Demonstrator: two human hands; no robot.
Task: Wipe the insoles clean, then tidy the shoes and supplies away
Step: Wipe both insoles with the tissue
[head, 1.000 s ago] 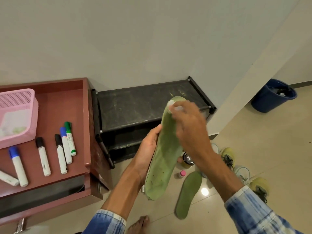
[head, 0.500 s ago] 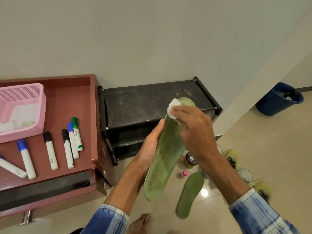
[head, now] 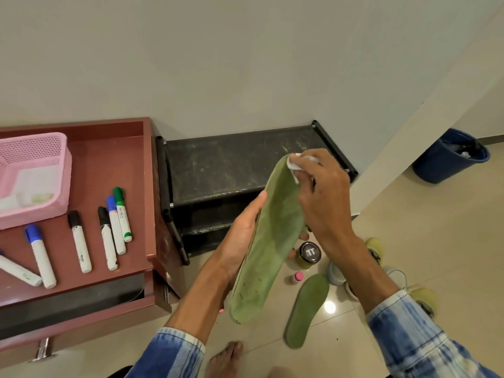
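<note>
My left hand (head: pixel 242 238) grips a green insole (head: pixel 268 246) from behind at its middle, holding it up in front of me. My right hand (head: pixel 324 200) pinches a white wipe (head: pixel 296 165) and presses it against the insole's top end. A second green insole (head: pixel 308 309) lies on the floor below. Pale yellow shoes (head: pixel 375 251) lie on the floor at the right, mostly hidden by my right arm. A jar with a black lid (head: pixel 309 253) and a small pink-capped bottle (head: pixel 297 276) stand on the floor beside them.
A black shoe rack (head: pixel 234 165) stands against the wall. Left of it a red-brown cabinet (head: pixel 114 165) carries a pink basket (head: pixel 35 178) and several markers (head: pixel 114 227). A blue bin (head: pixel 450 156) stands at the far right. My bare foot (head: pixel 226 358) is on the tiled floor.
My right hand with the wipe has shifted slightly across the top end of the insole. The view has drifted left, so everything appears further right.
</note>
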